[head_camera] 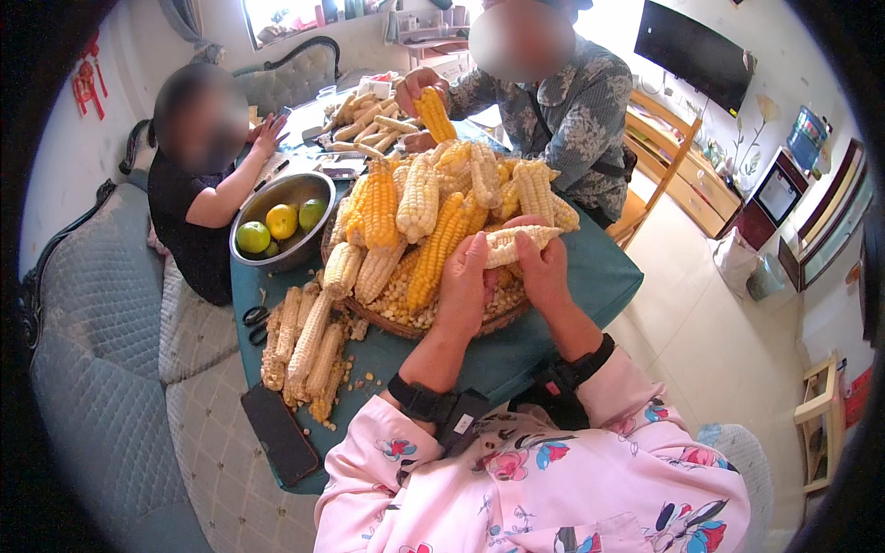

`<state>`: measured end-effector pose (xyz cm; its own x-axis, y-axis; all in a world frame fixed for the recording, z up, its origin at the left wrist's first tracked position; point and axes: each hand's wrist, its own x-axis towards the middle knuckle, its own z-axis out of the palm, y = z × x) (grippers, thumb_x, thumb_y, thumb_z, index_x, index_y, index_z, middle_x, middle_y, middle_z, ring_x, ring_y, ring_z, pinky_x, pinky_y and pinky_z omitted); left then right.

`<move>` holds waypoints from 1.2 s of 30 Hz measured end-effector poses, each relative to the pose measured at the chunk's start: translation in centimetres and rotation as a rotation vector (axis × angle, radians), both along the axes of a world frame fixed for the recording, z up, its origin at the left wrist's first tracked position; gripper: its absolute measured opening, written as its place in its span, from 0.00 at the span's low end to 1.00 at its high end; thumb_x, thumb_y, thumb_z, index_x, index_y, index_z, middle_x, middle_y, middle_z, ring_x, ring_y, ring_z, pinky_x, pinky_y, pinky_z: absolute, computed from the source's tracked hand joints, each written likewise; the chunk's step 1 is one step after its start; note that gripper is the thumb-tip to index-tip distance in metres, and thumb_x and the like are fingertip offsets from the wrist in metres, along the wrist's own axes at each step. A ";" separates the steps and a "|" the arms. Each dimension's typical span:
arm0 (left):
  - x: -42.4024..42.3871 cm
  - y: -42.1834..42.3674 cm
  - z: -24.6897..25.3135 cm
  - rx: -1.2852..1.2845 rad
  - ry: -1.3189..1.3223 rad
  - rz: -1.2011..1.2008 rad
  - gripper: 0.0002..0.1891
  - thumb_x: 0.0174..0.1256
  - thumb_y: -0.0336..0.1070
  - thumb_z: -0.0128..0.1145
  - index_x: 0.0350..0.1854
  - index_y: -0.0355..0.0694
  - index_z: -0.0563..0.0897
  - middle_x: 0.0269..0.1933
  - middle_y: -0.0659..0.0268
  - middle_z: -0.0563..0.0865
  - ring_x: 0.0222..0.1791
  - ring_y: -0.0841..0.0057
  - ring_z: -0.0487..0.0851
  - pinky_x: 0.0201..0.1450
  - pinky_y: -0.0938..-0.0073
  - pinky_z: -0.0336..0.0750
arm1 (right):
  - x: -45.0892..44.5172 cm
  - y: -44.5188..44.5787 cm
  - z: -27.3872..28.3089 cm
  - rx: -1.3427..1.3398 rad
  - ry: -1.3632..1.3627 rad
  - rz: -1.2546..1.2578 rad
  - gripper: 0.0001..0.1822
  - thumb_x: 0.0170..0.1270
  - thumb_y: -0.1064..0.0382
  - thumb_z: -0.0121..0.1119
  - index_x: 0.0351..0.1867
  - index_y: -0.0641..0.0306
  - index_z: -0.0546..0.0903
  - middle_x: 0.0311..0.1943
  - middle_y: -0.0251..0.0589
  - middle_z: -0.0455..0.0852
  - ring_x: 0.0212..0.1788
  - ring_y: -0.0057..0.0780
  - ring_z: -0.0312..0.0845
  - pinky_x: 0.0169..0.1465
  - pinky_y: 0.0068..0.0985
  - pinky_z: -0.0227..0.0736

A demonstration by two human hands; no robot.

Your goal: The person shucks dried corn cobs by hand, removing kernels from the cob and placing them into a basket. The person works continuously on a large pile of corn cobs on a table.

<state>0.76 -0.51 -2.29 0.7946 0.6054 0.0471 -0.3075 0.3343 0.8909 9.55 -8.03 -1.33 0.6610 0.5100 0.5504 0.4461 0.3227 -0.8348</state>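
Note:
Between both hands I hold a pale ear of corn (508, 247) over the front of a woven basket (387, 327). My left hand (462, 283) grips its left end, and my right hand (546, 266) has the thumb pressed on it near the pointed right end. Some rows on this ear look stripped. Yellow and white ears (418, 197) are heaped in the basket, with loose kernels (415, 311) beneath them. Left of the basket lies a pile of bare corncobs (311, 345) with scattered kernels around it.
A metal bowl (321, 238) of green and yellow citrus fruit stands left of the basket. Scissors (256, 323) and a phone (280, 435) lie along the table's left side. Across the table one person (588, 117) holds a yellow ear; another (200, 200) sits at left. More cobs (366, 121) lie behind.

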 end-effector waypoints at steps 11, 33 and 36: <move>0.5 -0.8 0.1 0.069 0.016 0.157 0.21 0.69 0.48 0.33 0.40 0.37 0.76 0.21 0.73 0.72 0.16 0.88 0.64 0.15 0.86 0.57 | -0.2 -0.3 -0.6 -0.002 0.006 -0.048 0.10 0.59 0.62 0.50 0.36 0.66 0.75 0.30 0.35 0.78 0.33 0.19 0.72 0.37 0.20 0.68; 0.8 -0.5 -0.2 0.029 0.072 0.106 0.19 0.68 0.51 0.34 0.37 0.43 0.76 0.24 0.73 0.73 0.18 0.89 0.65 0.17 0.87 0.58 | -0.3 -0.2 -0.8 -0.012 -0.175 -0.101 0.09 0.58 0.63 0.50 0.35 0.66 0.76 0.28 0.34 0.79 0.30 0.19 0.72 0.34 0.19 0.69; 0.1 -0.3 0.7 -0.105 0.018 -0.002 0.18 0.69 0.47 0.36 0.42 0.40 0.75 0.24 0.74 0.72 0.18 0.90 0.64 0.17 0.89 0.57 | -0.1 0.1 -0.9 0.036 -0.091 -0.108 0.10 0.61 0.62 0.48 0.36 0.66 0.75 0.28 0.33 0.77 0.28 0.17 0.71 0.32 0.19 0.68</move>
